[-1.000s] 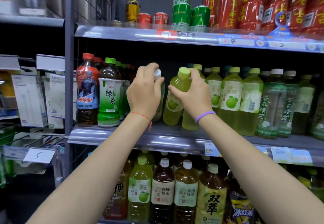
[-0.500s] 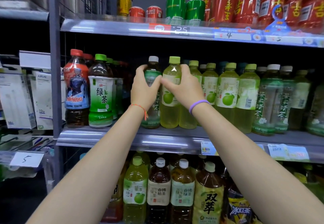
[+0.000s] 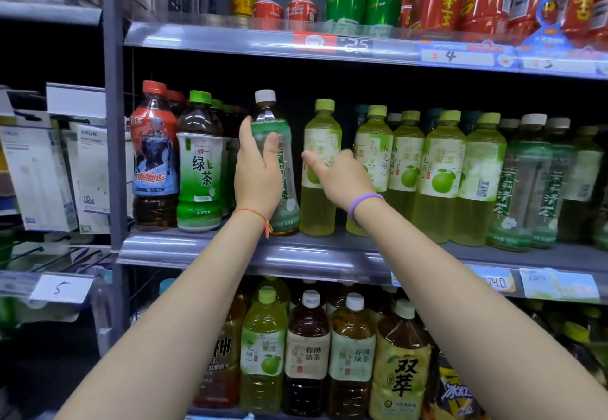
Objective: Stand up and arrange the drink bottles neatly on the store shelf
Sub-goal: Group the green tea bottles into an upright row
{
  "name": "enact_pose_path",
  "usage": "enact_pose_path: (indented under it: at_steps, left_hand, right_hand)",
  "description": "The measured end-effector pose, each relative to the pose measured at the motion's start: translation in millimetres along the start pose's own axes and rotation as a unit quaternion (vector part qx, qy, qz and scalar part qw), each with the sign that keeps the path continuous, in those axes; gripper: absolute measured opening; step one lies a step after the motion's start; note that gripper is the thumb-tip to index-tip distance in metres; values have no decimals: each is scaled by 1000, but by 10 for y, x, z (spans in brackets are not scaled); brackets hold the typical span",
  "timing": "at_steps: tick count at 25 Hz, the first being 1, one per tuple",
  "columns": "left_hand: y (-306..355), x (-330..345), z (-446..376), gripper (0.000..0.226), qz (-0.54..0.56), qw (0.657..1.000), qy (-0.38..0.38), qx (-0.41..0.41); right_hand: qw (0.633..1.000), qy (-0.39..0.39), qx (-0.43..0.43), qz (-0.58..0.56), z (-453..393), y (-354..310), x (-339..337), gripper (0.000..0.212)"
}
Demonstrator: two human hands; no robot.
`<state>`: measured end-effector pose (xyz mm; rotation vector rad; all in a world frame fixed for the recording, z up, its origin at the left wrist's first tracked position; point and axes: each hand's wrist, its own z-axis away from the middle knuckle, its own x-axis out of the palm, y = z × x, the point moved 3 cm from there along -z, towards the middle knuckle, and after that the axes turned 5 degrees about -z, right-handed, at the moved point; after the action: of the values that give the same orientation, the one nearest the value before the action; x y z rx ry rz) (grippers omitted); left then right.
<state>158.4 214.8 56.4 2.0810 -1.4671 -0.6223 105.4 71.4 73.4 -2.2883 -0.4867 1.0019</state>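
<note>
Green-labelled and white-capped, a jasmine tea bottle (image 3: 274, 163) stood upright on the middle shelf (image 3: 296, 256), gripped around its body by the left hand (image 3: 258, 172), thumb in front and fingers wrapped behind. Just to its right, a pale green apple drink bottle (image 3: 319, 169) stood upright, touched on its label by the right hand (image 3: 340, 177), whose fingers were loosely extended. Further right, a row of apple drink bottles (image 3: 441, 176) was lined along the same shelf.
</note>
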Motion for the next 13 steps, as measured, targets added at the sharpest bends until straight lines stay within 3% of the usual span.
enact_pose_path:
  at_steps: [4,7,9,13]
  left_hand:
    - [6,-41,0,54,2,999,-27,43]
    - [-48,-67,87,72,25,998,-45,31]
    - [-116,-66,197,89,-60,996,-62,15]
    - [-104,-75,365,91,-207,978,-28,-13]
  right_hand:
    - [998,-52,20,-41,-2,47,97,67]
    - [989,-123,43,-74,105,137,220,58]
    - [988,-126,44,-75,142,207,265,54]
    - [992,-110,22,-56,149,226,261,44]
